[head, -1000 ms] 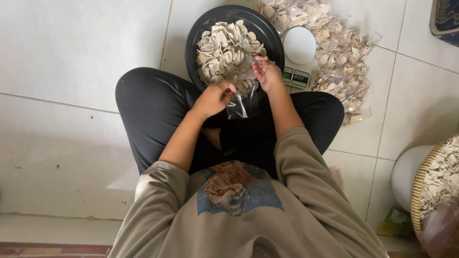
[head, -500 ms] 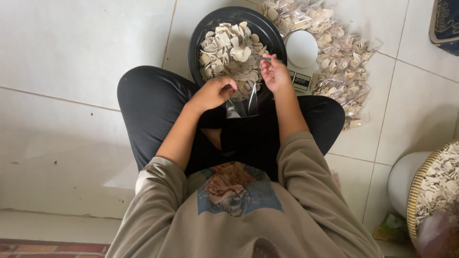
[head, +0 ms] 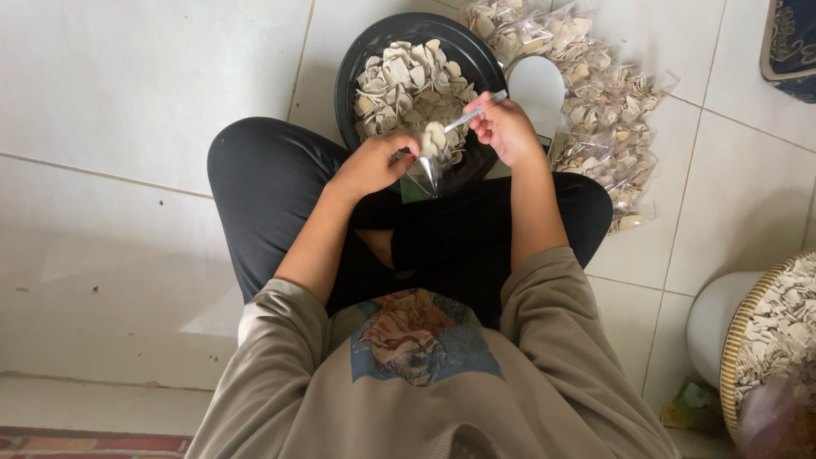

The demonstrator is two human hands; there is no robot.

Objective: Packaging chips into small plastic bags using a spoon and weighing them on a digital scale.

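clear bag pinched between left hand and right hand grip.

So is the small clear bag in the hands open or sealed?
Open: the right hand holds the clear bag by its top edge, and the left hand puts a pale chip into it.

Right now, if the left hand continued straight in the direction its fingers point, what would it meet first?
The left hand points toward the small clear plastic bag that both hands hold open, so it would meet that bag first. Beyond it lies the black bowl of pale chips, though depth is hard to judge.
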